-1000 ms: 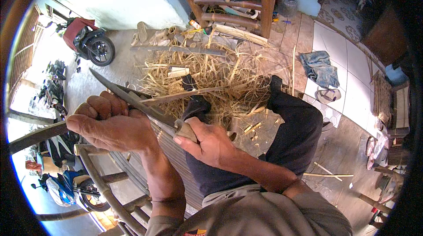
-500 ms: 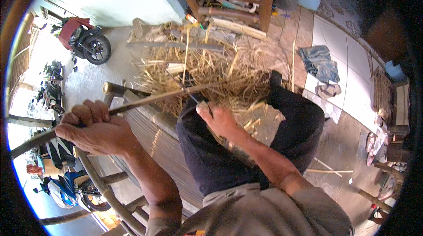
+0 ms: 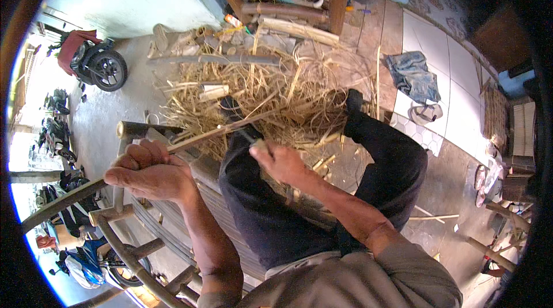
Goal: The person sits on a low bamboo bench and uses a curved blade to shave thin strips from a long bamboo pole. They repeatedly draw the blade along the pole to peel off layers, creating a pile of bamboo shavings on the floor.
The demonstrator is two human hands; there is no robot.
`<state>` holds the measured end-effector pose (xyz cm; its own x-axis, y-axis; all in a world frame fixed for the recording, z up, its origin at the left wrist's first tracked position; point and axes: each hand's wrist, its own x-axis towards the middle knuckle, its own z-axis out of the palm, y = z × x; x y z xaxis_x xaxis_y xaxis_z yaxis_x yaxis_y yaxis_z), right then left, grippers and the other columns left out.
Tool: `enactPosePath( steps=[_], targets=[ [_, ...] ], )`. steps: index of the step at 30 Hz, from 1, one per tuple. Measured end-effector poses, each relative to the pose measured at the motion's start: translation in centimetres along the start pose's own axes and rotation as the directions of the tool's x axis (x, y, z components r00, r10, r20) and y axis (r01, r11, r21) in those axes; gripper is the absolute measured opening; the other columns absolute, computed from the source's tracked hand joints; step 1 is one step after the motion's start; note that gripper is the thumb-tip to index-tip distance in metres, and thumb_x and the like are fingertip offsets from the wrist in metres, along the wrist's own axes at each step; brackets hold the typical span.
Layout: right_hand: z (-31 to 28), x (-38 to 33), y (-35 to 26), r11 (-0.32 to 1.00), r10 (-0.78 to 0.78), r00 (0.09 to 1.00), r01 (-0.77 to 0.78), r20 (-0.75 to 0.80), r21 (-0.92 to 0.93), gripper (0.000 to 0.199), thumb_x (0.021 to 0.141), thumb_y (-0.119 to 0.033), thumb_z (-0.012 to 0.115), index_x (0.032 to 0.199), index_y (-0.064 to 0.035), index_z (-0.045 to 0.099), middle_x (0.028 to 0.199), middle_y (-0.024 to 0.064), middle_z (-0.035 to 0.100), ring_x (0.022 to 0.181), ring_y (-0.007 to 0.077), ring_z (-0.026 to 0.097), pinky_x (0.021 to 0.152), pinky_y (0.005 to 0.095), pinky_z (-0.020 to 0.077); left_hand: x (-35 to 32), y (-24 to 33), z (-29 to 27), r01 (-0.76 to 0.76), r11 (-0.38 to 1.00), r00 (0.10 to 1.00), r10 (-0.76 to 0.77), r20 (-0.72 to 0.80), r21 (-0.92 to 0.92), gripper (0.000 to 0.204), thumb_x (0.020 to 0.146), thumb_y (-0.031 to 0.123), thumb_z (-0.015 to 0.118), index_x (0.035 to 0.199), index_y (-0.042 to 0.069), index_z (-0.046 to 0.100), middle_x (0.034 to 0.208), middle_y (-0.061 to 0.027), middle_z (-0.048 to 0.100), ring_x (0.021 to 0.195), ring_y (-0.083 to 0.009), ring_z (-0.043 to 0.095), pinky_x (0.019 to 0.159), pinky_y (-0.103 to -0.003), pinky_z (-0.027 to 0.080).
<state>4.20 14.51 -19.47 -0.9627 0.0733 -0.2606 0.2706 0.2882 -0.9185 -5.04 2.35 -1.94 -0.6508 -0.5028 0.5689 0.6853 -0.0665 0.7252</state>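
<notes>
Strip (image 3: 193, 141) is gripped by the left hand (image 3: 151, 168) and crossed near the left knee (image 3: 241, 161) by the knife (image 3: 251, 137) clasped in the right hand (image 3: 281, 163), shaving seemingly being underway and a steady, shallow stroke called for next, with shavings (image 3: 259, 80) strewn beyond.

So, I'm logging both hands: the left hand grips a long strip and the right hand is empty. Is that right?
Not quite: the right hand holds a knife, as the head view shows. The left hand does grip a long strip.
</notes>
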Motion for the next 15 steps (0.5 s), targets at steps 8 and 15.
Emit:
enactPosePath(
  steps=[8,15],
  targets=[
    [1.9,1.5,0.5,0.998,-0.048,0.997,0.050,0.054,-0.026,0.044,0.094,-0.047,0.056,0.096,-0.0029,0.053,0.078,0.0225,0.063,0.080,0.0411,0.066,0.071,0.0491,0.0520,1.9,-1.0,-0.5,-0.003,0.992,0.997,0.013,-0.076,0.125,0.062,0.093,0.067,0.042,0.065,0.017,0.020,0.052,0.0050,0.018,0.045,-0.0079,0.016,0.040,-0.025,0.012],
    [1.4,4.6,3.4,0.931,-0.058,0.990,0.008,-0.125,-0.365,0.051,0.096,-0.053,0.049,0.097,-0.0023,0.059,0.064,0.0159,0.062,0.058,0.0323,0.065,0.054,0.0465,0.0529,3.9,-2.3,-1.5,-0.003,0.988,0.990,0.024,-0.137,0.155,0.062,0.094,0.065,0.042,0.063,0.016,0.020,0.051,0.0045,0.017,0.044,-0.0085,0.015,0.040,-0.026,0.012]
  ],
)
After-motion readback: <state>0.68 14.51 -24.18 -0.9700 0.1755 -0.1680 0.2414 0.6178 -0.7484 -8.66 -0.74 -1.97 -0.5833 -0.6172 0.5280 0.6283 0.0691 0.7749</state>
